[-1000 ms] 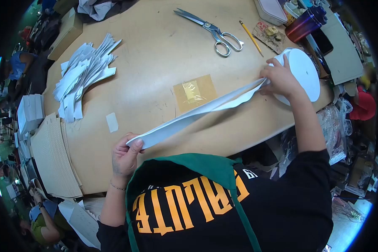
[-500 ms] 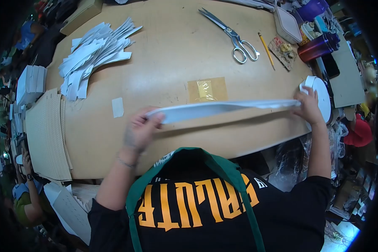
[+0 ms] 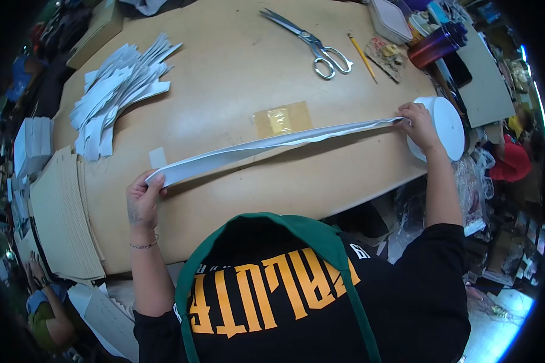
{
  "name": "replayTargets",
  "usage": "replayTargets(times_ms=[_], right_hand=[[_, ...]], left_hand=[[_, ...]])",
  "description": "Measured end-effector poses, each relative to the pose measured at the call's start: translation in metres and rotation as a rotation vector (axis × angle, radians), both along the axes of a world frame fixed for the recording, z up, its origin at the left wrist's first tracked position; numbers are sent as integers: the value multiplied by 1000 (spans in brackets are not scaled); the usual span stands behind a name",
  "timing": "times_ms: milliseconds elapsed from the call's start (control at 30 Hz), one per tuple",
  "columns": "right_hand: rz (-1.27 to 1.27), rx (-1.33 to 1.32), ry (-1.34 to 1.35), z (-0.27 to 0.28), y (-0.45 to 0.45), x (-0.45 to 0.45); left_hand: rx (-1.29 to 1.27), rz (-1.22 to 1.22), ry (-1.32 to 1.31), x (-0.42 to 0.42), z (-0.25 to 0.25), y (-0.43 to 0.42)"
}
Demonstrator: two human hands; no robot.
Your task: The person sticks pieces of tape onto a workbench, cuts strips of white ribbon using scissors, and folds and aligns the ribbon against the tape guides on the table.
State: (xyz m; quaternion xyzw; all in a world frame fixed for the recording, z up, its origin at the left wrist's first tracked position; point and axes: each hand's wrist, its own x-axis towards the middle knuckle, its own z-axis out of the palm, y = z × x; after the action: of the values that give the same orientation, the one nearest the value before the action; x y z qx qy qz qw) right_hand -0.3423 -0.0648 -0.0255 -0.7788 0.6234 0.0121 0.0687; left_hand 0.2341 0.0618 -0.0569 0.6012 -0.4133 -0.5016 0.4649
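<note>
A long white strip (image 3: pixel 254 147) stretches slantwise over the table between my two hands. My left hand (image 3: pixel 144 196) pinches its lower left end, thumb on top. At the far end my right hand (image 3: pixel 416 126) has its fingers closed on the strip, just beside a white round roll or tub (image 3: pixel 448 128); whether the strip joins it I cannot tell. Behind the strip, a brown patch with clear tape (image 3: pixel 281 120) lies on the table. A small white rectangle (image 3: pixel 157 158) is near my left hand.
White cut strips (image 3: pixel 120 91) lie heaped at the back left. Large scissors (image 3: pixel 312 42), a pencil (image 3: pixel 363 58) and a purple-red bottle (image 3: pixel 437 45) are toward the back right. Stacked beige sheets (image 3: pixel 57 212) cover the left edge. Another person's arm (image 3: pixel 51 299) shows at far left.
My left hand has moved left and down, drawing the strip out longer and straighter. My right hand keeps its end near the white round thing. The whole view has shifted slightly.
</note>
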Motion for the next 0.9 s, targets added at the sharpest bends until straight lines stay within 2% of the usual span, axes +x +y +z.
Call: replayTargets(times_ms=[100,200,267,367,433,500,600,800,900], right_hand=[[-39,-276,-123,-19,15,-22],[-67,-186,-67,-15,12,-13],[-12,-187,25,0,16,25],[321,-270,-63,8,6,95],[533,-237,-381,-1,10,153],[625,-48,-485,2,28,202],[587,-95,-383,-8,35,227],[194,194,-100,-4,-10,176],[192,166,57,0,-17,176]], left_hand=[[37,21,-45,-7,-3,-2],[66,46,-71,-8,-6,-4],[63,46,-62,-3,-8,-2],[48,30,-34,2,-9,4],[38,22,-18,-3,-7,7],[33,49,19,-7,-5,8],[36,74,33,-12,-1,9],[49,79,35,-13,-2,5],[83,100,14,-19,-2,2]])
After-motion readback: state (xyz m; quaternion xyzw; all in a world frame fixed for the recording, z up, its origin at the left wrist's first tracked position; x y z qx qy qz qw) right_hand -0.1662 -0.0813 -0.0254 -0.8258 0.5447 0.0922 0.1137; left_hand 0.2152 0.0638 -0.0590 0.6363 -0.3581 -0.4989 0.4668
